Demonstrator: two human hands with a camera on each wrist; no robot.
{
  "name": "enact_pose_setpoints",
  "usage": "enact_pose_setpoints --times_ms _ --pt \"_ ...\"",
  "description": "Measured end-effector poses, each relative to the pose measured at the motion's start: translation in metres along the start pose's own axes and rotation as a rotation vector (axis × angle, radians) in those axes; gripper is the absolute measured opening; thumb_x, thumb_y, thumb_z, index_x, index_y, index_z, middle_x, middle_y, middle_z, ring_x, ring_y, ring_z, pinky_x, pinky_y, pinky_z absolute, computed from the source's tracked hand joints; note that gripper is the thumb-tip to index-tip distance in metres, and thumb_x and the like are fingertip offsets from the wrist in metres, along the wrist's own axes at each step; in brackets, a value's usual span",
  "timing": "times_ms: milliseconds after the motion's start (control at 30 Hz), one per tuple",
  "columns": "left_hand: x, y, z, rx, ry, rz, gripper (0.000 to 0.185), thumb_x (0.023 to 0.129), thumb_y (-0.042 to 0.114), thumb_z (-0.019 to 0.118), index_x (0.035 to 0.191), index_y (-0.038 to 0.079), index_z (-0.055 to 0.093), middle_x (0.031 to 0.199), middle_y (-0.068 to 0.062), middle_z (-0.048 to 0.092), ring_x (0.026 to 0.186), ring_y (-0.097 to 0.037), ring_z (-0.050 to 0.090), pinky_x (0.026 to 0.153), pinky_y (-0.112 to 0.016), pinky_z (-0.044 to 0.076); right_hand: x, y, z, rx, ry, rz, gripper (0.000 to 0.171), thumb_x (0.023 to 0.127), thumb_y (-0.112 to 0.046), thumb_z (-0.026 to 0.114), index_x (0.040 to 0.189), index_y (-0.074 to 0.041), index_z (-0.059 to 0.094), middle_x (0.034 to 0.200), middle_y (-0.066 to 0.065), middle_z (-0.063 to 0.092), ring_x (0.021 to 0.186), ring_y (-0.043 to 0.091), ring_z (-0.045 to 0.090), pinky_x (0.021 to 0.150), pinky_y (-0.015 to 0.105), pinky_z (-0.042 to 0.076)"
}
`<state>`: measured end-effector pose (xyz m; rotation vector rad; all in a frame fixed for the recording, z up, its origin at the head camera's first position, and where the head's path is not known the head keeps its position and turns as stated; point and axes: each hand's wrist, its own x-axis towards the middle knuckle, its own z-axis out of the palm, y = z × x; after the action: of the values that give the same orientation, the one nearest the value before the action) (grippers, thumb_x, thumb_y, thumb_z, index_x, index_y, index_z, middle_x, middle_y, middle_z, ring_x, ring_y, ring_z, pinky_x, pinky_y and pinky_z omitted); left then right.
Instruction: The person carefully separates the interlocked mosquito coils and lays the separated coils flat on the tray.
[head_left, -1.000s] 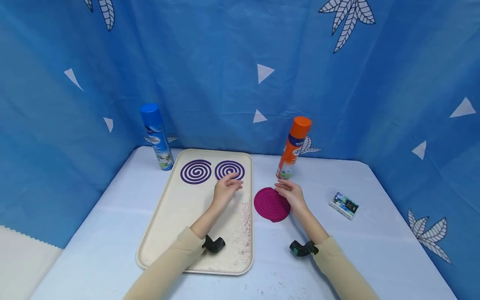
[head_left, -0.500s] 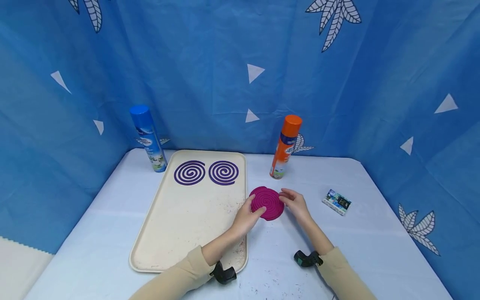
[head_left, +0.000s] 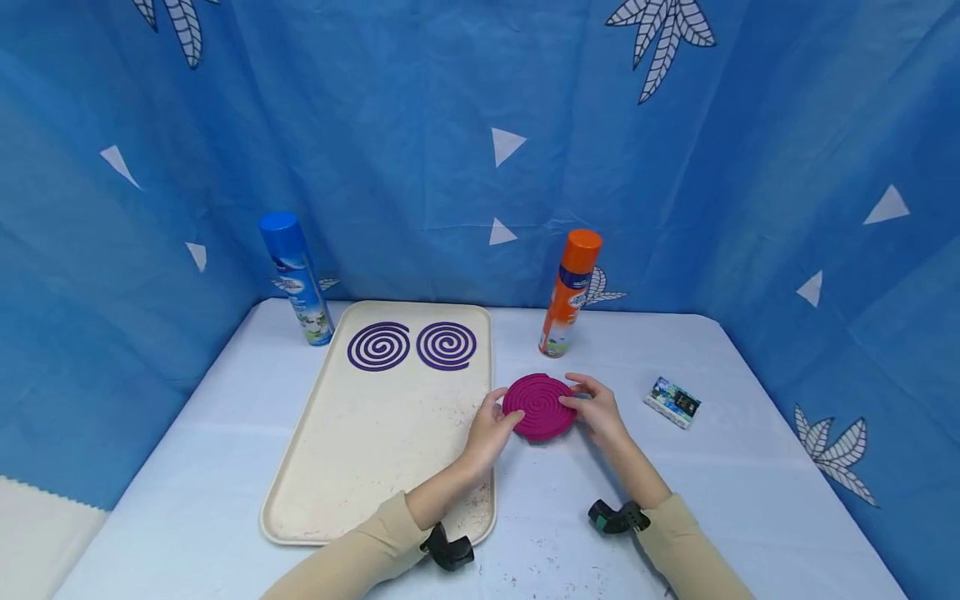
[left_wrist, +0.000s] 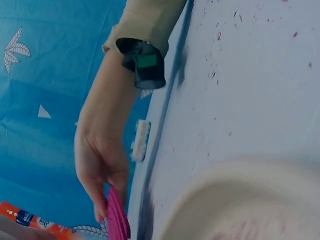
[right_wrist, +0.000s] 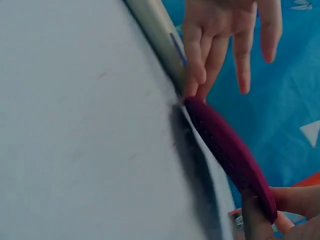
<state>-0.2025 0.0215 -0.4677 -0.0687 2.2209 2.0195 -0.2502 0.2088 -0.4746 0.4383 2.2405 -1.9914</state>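
A round stack of magenta mosquito coils (head_left: 538, 408) is held between both hands, just right of the tray. My left hand (head_left: 487, 429) pinches its left edge, thumb on top. On the right edge, my right hand (head_left: 602, 414) grips it with the thumb over the upper face and fingers beyond the rim. Seen edge-on in the right wrist view, the magenta coils (right_wrist: 230, 150) are tilted, with a dark shadow on the tablecloth below. Two purple mosquito coils (head_left: 378, 346) lie side by side at the far end of the cream tray (head_left: 375, 467).
A blue spray can (head_left: 297, 279) stands behind the tray's far left corner. An orange spray can (head_left: 570, 293) is upright beyond the hands. To the right lies a small printed box (head_left: 672, 402). Blue curtains (head_left: 420, 167) enclose the table's back and sides.
My left hand has come from above the right purple coil to the magenta stack's left edge. My right thumb has moved onto the stack's top, and the stack has shifted slightly right.
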Motion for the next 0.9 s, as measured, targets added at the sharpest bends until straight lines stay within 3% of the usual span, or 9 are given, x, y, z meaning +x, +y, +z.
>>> enact_pose_setpoints --times_ms 100,200,333,500,633,733,900 --pt "0.006 0.004 -0.009 -0.052 0.027 0.036 0.055 0.089 0.010 0.056 0.140 -0.002 0.038 0.143 -0.034 0.036 0.132 -0.044 0.041 0.109 -0.049 0.039 -0.006 -0.016 0.003 0.075 0.029 -0.009 0.053 0.086 0.001 0.064 0.137 -0.002 0.047 0.105 0.002 0.048 0.065 0.001 0.051 0.056 0.011 0.047" --pt "0.013 0.013 -0.023 -0.084 0.034 0.091 0.055 0.090 0.009 0.057 0.141 0.001 0.037 0.137 -0.029 0.048 0.123 -0.037 0.053 0.102 -0.040 0.049 -0.012 -0.035 0.008 0.182 0.063 -0.033 0.054 0.087 0.001 0.064 0.137 -0.002 0.046 0.109 0.003 0.047 0.072 0.002 0.055 0.063 0.011 0.053" --pt "0.019 0.029 -0.043 -0.096 0.011 0.154 0.056 0.090 0.008 0.063 0.141 0.006 0.040 0.113 -0.024 0.065 0.098 -0.020 0.068 0.083 -0.027 0.057 -0.025 -0.055 0.016 0.304 0.070 -0.040 0.051 0.087 0.001 0.063 0.136 -0.003 0.047 0.110 0.001 0.047 0.085 0.006 0.059 0.072 0.015 0.056" --pt "0.016 0.051 -0.065 -0.192 -0.007 0.194 0.059 0.086 -0.001 0.066 0.139 0.010 0.044 0.091 -0.017 0.070 0.074 -0.007 0.070 0.075 -0.033 0.060 -0.046 -0.076 0.030 0.389 0.007 -0.046 0.054 0.089 0.002 0.061 0.139 -0.007 0.043 0.117 0.001 0.047 0.096 0.008 0.059 0.078 0.018 0.057" --pt "0.009 0.066 -0.080 -0.236 0.010 0.222 0.058 0.085 -0.003 0.066 0.137 0.012 0.045 0.086 -0.007 0.070 0.073 -0.005 0.070 0.073 -0.027 0.060 -0.061 -0.087 0.036 0.431 -0.150 -0.054 0.064 0.090 0.004 0.057 0.147 -0.013 0.032 0.119 -0.001 0.055 0.094 0.006 0.065 0.079 0.019 0.057" --pt "0.006 0.071 -0.087 -0.234 0.004 0.245 0.058 0.085 -0.003 0.066 0.137 0.011 0.045 0.094 -0.015 0.070 0.076 -0.006 0.071 0.073 -0.023 0.059 -0.070 -0.092 0.039 0.423 -0.250 -0.089 0.071 0.090 0.008 0.054 0.150 -0.014 0.025 0.108 -0.005 0.065 0.089 0.006 0.069 0.077 0.020 0.058" --pt "0.003 0.071 -0.090 -0.098 0.053 0.300 0.055 0.082 0.001 0.070 0.133 0.008 0.051 0.119 -0.018 0.062 0.097 -0.015 0.067 0.087 -0.027 0.057 -0.079 -0.090 0.044 0.408 -0.242 -0.155 0.071 0.088 0.010 0.054 0.150 -0.011 0.025 0.098 -0.009 0.068 0.087 0.005 0.070 0.076 0.021 0.058"
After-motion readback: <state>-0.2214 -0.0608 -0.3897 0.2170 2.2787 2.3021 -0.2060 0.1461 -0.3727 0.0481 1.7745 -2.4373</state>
